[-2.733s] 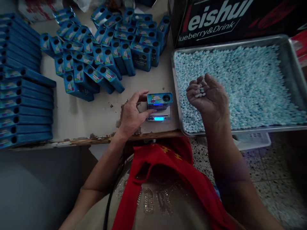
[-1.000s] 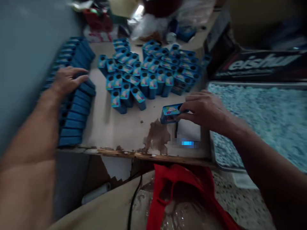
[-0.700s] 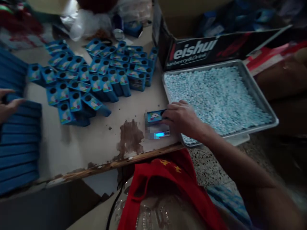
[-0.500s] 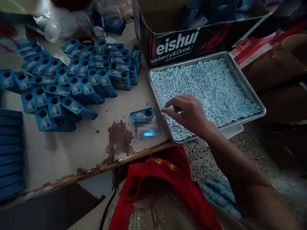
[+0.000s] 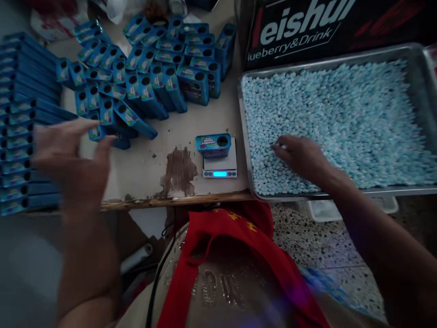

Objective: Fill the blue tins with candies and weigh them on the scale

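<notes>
My left hand is raised over the table's left side, blurred, thumb and fingers apart with nothing between them. It is nearest to the rows of blue boxes. My right hand is at the pale blue and white candies in a metal tray. Its thumb and fingertips are pinched together near the candies; what they hold, if anything, is too small to make out. Between my hands, one blue box with a dark round opening stands on a small digital scale with a lit display.
A group of similar blue boxes stands upright farther back. Behind the tray rises a black printed carton. The table's wooden front edge is worn, and a white plastic container is below the tray.
My left hand has come into view at the left. My right hand has moved from the tray's left edge farther in over the candies. The view has shifted, showing more boxes at left.
</notes>
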{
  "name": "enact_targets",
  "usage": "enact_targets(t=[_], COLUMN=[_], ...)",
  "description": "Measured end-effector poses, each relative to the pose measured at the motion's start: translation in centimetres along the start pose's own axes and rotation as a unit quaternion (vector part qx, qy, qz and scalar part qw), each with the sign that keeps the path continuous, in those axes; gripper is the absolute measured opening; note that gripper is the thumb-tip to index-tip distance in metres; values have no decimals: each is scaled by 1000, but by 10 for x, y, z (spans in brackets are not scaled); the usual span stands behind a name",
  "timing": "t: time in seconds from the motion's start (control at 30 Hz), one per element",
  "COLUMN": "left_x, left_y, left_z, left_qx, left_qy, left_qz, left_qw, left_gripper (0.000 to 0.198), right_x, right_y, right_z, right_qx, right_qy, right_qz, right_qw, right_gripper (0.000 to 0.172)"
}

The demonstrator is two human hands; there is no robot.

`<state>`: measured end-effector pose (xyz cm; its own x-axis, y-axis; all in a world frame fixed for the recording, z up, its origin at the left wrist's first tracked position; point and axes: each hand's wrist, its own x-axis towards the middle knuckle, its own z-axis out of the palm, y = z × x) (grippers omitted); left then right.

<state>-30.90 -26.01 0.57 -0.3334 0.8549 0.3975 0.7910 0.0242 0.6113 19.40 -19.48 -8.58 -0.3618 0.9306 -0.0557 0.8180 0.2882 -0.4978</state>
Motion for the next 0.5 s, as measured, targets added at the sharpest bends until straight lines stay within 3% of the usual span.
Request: enact_targets(t=[0.07,0.13,0.27,0.37,0.5], left_x=[-22,-40,-58,-61,-62], left_y=[-3,-2,7,13,16], left_z=[28,56,85,85,91], left_qx=[25,9,-55,-96,-143], left_qy=[-13,-39,-87,-124,-167], left_qz=[83,143,145,115,96], left_qw=[996,989,984,981,971], left_gripper=[50,46,33,38,63], right_x=[9,13,11,7,4], right_y=[9,17,11,-6,-19], right_z=[-7,-11,-9,-5,-9], right_qx=[160,275,401,370,276], right_qy=[58,86,88,90,71], right_qz=[87,126,166,161,164], right_qw=[982,949,897,910,944], right_gripper=[34,47,41,25,17])
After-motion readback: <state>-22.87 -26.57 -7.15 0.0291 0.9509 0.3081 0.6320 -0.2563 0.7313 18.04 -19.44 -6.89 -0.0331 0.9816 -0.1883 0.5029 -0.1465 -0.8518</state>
